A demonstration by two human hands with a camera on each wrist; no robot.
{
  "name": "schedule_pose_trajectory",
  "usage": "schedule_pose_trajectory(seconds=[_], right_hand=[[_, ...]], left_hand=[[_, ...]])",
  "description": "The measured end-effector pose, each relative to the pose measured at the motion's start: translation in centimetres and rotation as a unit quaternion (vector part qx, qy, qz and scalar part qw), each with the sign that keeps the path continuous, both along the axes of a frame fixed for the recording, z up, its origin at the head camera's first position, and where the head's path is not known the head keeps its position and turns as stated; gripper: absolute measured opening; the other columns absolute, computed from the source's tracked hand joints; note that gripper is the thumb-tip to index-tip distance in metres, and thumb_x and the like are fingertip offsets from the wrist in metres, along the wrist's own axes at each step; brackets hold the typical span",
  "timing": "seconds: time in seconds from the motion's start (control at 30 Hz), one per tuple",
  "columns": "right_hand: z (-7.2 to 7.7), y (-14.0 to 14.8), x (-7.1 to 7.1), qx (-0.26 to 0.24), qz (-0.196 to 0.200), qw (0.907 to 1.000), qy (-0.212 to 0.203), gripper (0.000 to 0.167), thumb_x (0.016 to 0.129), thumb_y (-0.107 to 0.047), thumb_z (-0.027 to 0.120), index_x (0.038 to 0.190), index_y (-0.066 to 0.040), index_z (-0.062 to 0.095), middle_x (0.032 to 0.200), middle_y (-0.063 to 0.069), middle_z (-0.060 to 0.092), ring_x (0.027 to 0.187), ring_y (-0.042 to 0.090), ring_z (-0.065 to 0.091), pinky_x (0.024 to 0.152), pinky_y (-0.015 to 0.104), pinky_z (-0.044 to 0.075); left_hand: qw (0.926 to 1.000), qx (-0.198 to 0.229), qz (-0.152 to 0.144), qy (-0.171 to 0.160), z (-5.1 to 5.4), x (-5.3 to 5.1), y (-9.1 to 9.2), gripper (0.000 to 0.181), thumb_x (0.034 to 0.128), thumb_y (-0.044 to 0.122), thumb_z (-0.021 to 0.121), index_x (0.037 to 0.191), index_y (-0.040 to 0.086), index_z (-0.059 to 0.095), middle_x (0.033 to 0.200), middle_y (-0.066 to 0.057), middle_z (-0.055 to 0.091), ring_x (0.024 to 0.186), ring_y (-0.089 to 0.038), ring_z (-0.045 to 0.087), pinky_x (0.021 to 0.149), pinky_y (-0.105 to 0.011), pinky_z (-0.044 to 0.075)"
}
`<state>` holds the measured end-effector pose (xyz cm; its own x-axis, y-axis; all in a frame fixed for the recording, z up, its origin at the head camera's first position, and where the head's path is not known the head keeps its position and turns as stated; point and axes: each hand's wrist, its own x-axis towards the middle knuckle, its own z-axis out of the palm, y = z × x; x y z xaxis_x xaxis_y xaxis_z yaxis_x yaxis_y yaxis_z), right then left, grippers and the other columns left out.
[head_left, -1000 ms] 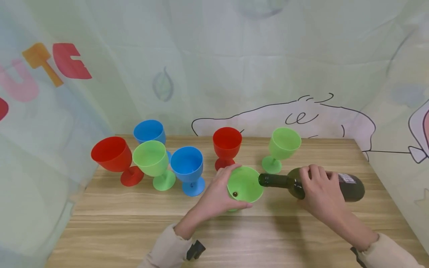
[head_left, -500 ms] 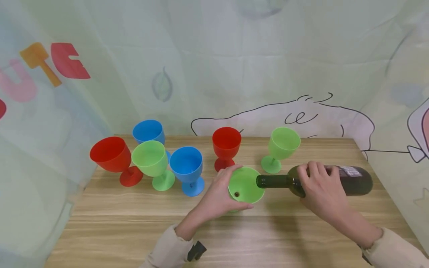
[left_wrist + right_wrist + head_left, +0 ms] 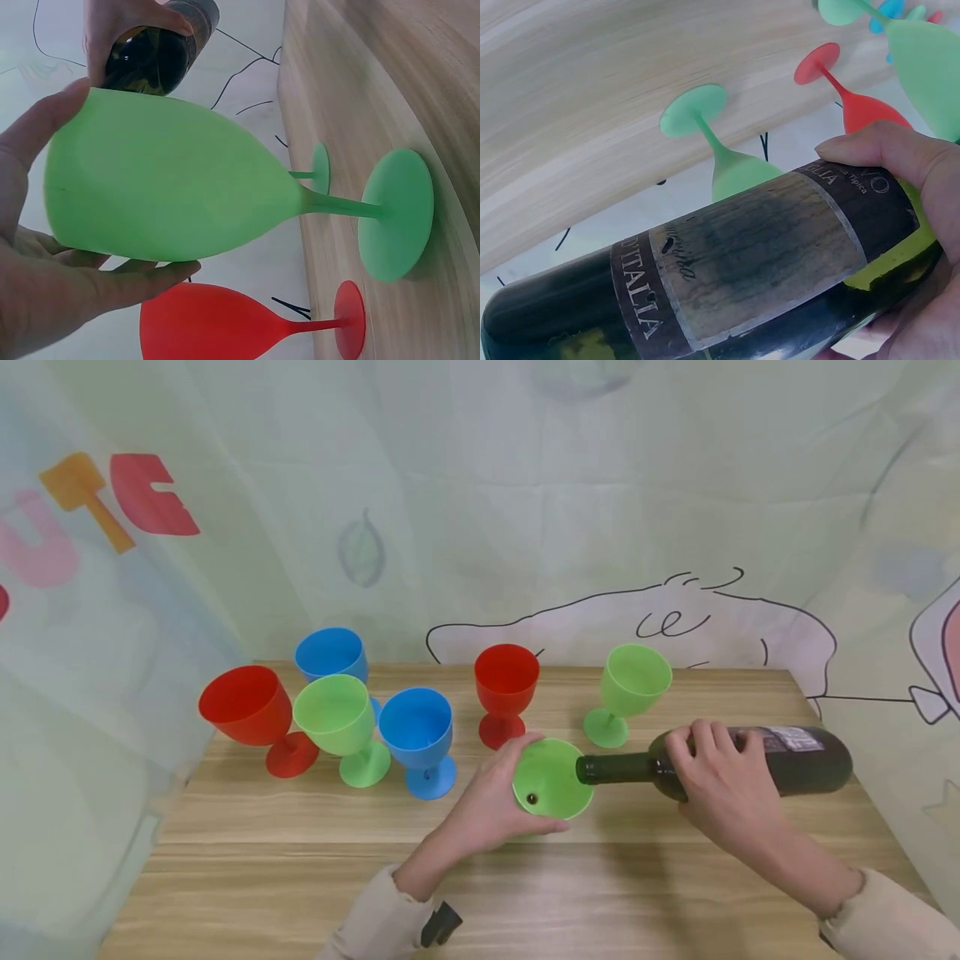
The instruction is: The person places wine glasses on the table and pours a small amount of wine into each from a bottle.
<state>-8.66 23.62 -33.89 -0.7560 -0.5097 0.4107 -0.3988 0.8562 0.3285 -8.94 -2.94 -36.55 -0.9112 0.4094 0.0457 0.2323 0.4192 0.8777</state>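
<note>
My left hand (image 3: 487, 797) holds a green goblet (image 3: 552, 777) by its bowl, thumb and fingers curled round the sides. A small dark round thing (image 3: 532, 798) shows inside that bowl. In the left wrist view the goblet's stem and foot (image 3: 396, 215) show; I cannot tell whether the foot touches the table. My right hand (image 3: 723, 777) grips a dark green wine bottle (image 3: 806, 762) round its body. The bottle lies nearly level, its mouth over the right rim of the held goblet. Its label (image 3: 757, 255) faces the right wrist camera. No liquid is seen coming out.
Behind my left hand stand a red goblet (image 3: 506, 681) and, farther right, a green goblet (image 3: 636, 681). At the left are grouped a red goblet (image 3: 246, 706), a blue goblet (image 3: 330, 656), a green goblet (image 3: 334, 716) and a blue goblet (image 3: 417, 727). A printed curtain (image 3: 480, 510) hangs behind the wooden table (image 3: 300, 877).
The bottle's base has swung right and slightly up, bringing the bottle closer to level. My left hand and the held goblet have shifted slightly towards me. The other goblets stay put.
</note>
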Motion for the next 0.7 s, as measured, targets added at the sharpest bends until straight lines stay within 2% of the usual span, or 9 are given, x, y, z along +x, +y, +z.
schedule_pose_trajectory(seconds=[0.27,0.43,0.7], right_hand=[[0.1,0.0,-0.02,0.008,0.009,0.9999,0.001,0.062,0.042,-0.016,0.079,0.089,0.003,0.042,0.077,0.019,0.046,0.07,0.036,0.047,0.055,0.051,0.037],[0.2,-0.06,-0.14,0.013,0.02,0.9997,0.009,0.053,0.047,-0.008,0.073,0.088,0.004,0.042,0.077,0.019,0.046,0.069,0.036,0.047,0.054,0.051,0.037],[0.5,-0.21,-0.2,0.023,0.011,0.9996,-0.014,0.056,0.048,-0.009,0.076,0.091,0.002,0.043,0.08,0.02,0.048,0.073,0.036,0.049,0.058,0.053,0.039]], left_hand=[[0.9999,-0.004,0.001,-0.012,-0.13,0.03,0.08,0.087,0.0629,0.025,0.083,0.135,0.015,0.035,0.125,-0.002,0.046,0.112,-0.022,0.044,0.075,-0.031,0.049],[0.9999,-0.001,0.002,-0.014,-0.12,0.03,0.08,0.087,0.0633,0.023,0.083,0.135,0.014,0.035,0.126,-0.002,0.046,0.112,-0.022,0.043,0.076,-0.032,0.049],[1.0,-0.005,0.001,-0.008,-0.13,-0.04,0.07,0.086,0.0632,0.024,0.083,0.134,0.013,0.035,0.125,-0.002,0.046,0.112,-0.023,0.044,0.076,-0.031,0.049]])
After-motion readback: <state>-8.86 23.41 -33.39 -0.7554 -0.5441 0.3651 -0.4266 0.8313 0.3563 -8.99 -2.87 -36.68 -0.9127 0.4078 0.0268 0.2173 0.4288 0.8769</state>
